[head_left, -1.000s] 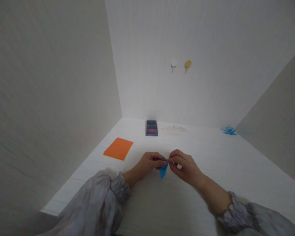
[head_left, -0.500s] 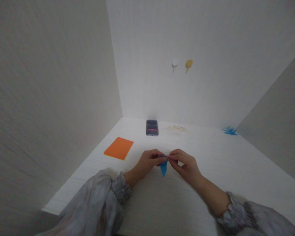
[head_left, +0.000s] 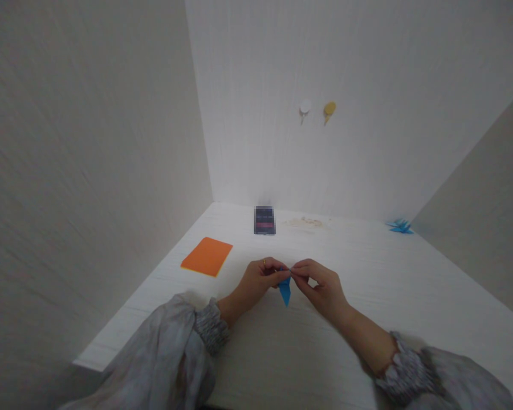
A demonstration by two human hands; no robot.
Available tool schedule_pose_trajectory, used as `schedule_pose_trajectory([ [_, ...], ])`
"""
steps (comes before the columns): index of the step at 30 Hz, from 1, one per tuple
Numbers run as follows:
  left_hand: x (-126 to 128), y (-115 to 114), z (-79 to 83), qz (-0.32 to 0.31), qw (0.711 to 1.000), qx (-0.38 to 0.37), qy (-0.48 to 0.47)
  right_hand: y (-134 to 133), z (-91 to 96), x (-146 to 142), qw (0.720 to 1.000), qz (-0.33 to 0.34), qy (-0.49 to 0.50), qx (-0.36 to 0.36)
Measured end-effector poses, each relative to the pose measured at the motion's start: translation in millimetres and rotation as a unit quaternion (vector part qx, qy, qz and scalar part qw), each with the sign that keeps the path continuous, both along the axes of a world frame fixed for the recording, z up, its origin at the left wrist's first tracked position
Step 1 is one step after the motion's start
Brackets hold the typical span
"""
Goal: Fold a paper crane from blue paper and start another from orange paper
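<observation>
A small folded piece of blue paper (head_left: 285,290) hangs point-down just above the white table (head_left: 367,296). My left hand (head_left: 260,279) pinches its top edge from the left, a ring on one finger. My right hand (head_left: 320,287) pinches the same top edge from the right, so that the fingertips of both hands meet over the paper. Both hands are closed on it near the middle of the table.
A stack of orange paper sheets (head_left: 207,256) lies at the left. A dark blurred box (head_left: 264,221) stands at the back, and a folded blue paper figure (head_left: 399,227) sits at the back right. Two hooks (head_left: 317,109) hang on the back wall. Walls close in left and right.
The blue paper has swung from tilted to hanging straight down, and both hands have shifted slightly while still pinching its top.
</observation>
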State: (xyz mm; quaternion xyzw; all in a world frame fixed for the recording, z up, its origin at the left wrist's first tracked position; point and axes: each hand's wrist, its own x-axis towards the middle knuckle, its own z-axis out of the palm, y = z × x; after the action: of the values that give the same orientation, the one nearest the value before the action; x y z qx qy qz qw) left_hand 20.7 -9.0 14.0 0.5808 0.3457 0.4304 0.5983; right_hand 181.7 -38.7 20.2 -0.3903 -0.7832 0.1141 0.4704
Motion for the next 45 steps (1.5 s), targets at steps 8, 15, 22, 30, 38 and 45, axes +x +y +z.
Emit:
schedule_pose_trajectory([
  [8, -0.7, -0.3, 1.2, -0.011, 1.0, 0.009, 0.003, 0.8, -0.4, 0.8, 1.0, 0.013, -0.005, -0.027],
  [15, -1.1, 0.2, -0.4, -0.017, 1.0, -0.003, -0.002, 1.0, 0.2, -0.5, 0.994, 0.014, 0.031, -0.108],
  [22, -3.4, 1.3, -2.4, -0.02, 1.0, 0.01, -0.004, 2.9, -4.2, -1.0, 0.974, 0.031, 0.079, -0.21],
  [30, -4.2, 0.8, 0.0, -0.017, 1.0, 0.026, 0.001, 3.0, -4.8, -1.6, 0.967, 0.047, 0.074, -0.241],
  [38, -5.1, -0.4, 0.3, -0.025, 0.999, 0.037, 0.012, 1.5, -4.1, -2.3, 0.962, 0.046, 0.067, -0.261],
  [45, -5.3, -1.3, 1.9, -0.027, 0.999, 0.024, 0.003, 0.5, -2.0, -0.9, 0.966, 0.058, 0.055, -0.247],
])
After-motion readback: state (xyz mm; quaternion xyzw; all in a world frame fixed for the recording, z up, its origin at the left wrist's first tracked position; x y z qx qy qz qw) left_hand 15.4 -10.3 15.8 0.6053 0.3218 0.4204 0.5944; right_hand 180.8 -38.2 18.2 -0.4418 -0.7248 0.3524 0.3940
